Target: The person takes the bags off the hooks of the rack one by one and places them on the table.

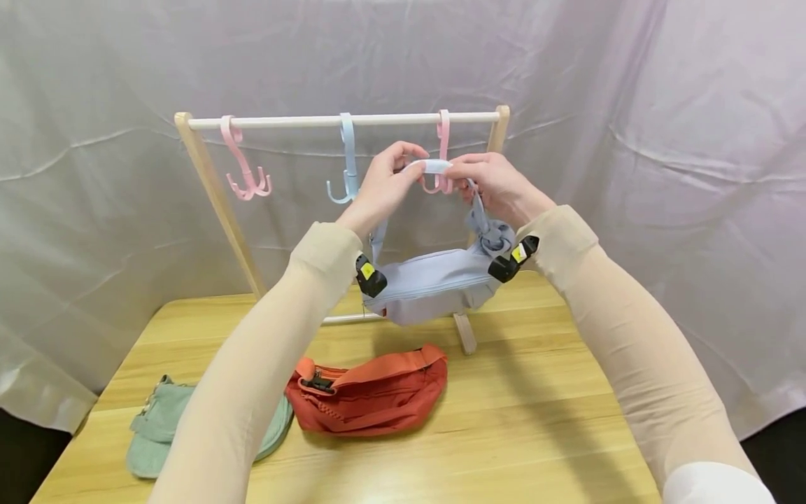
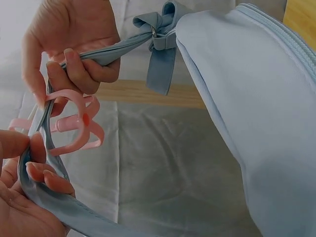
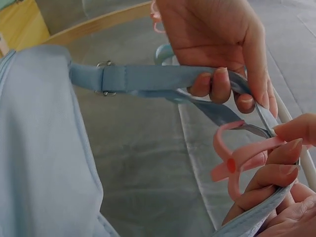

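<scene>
A light blue waist bag [image 1: 434, 283] hangs below both hands by its strap [image 1: 436, 166]. My left hand [image 1: 392, 178] pinches the strap on the left side, thumb and fingers around it. On the other side my right hand [image 1: 497, 183] grips the same strap, so a short stretch runs between the hands. That stretch lies at the prongs of the right pink hook [image 1: 444, 136]. In the left wrist view the strap passes against the pink prongs [image 2: 81, 121]. A knotted bundle of strap [image 1: 494, 236] dangles beneath my right hand.
A wooden rack with a white rail [image 1: 283, 122] stands at the back. Another pink hook [image 1: 245, 164] and a blue hook [image 1: 348, 161] hang from it. On the wooden table [image 1: 535, 420] lie a red waist bag [image 1: 371, 399] and a green bag [image 1: 166, 413], partly behind my left arm.
</scene>
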`<state>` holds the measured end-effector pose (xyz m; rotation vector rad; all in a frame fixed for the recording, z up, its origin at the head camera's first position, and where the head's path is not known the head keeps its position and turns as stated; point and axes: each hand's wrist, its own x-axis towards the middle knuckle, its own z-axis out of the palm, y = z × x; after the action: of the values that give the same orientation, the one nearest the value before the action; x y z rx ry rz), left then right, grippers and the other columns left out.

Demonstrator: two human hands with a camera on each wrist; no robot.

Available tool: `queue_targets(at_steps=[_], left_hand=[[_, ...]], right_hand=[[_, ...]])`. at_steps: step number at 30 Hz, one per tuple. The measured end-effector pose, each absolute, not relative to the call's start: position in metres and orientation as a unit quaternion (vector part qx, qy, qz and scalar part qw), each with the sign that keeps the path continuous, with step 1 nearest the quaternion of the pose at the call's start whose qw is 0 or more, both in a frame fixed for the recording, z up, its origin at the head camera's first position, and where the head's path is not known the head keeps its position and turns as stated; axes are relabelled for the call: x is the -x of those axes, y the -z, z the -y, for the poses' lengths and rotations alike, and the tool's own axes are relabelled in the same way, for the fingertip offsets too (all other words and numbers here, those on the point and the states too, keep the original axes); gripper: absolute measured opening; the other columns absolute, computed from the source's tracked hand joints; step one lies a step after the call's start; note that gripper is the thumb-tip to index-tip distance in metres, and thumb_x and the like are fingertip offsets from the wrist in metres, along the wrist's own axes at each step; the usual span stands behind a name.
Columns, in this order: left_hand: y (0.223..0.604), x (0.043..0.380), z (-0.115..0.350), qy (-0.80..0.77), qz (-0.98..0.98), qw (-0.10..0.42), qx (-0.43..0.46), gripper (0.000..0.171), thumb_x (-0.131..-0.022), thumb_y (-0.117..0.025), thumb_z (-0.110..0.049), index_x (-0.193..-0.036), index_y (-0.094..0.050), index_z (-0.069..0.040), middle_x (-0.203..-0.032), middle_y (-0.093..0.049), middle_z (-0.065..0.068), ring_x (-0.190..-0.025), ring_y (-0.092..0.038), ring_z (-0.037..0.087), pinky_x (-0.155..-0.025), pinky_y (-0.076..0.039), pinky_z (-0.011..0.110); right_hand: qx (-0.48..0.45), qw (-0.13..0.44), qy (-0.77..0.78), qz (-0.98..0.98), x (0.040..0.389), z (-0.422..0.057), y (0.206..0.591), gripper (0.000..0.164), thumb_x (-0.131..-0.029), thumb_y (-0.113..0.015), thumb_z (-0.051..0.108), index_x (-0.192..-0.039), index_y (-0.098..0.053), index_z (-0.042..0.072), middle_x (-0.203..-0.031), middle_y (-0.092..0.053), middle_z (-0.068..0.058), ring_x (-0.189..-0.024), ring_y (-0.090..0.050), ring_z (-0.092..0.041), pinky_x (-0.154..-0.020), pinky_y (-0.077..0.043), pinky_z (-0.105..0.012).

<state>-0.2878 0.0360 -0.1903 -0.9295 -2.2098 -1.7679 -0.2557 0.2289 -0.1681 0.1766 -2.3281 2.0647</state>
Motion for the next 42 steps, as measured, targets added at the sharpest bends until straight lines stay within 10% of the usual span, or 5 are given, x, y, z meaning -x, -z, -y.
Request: queue_targets(at_steps=[32,42], left_hand=[[0.204,0.267,-0.042,0.643,0.657,0.107,0.378,0.023,-0.101,-0.057,-0.008,-0.119,-0.064,0.004,-0.085,-0.064,-0.001,-0.081,-0.060,0.010,-0.079,-0.046,0.019],[0.220,0.259,-0.046,0.641,0.655,0.100,0.387,0.024,-0.102,-0.057,-0.009,-0.120,-0.066,0.003,-0.109,-0.070,0.019,-0.088,-0.062,0.010,-0.087,-0.052,0.023]], right_hand=[[-0.174,0.225,-0.515,0.809,0.226,-0.236,0.214,0.019,-0.090,-0.070,0.004,-0.107,-0.066,-0.005,-0.076,-0.068,0.014,-0.063,-0.056,-0.001,-0.059,-0.044,-0.016],[-0.181,0.236,-0.475,0.828,0.210,-0.245,0.257,0.022,-0.092,-0.067,0.002,-0.113,-0.064,-0.002,-0.081,-0.066,0.007,-0.068,-0.058,-0.006,-0.064,-0.050,-0.017]])
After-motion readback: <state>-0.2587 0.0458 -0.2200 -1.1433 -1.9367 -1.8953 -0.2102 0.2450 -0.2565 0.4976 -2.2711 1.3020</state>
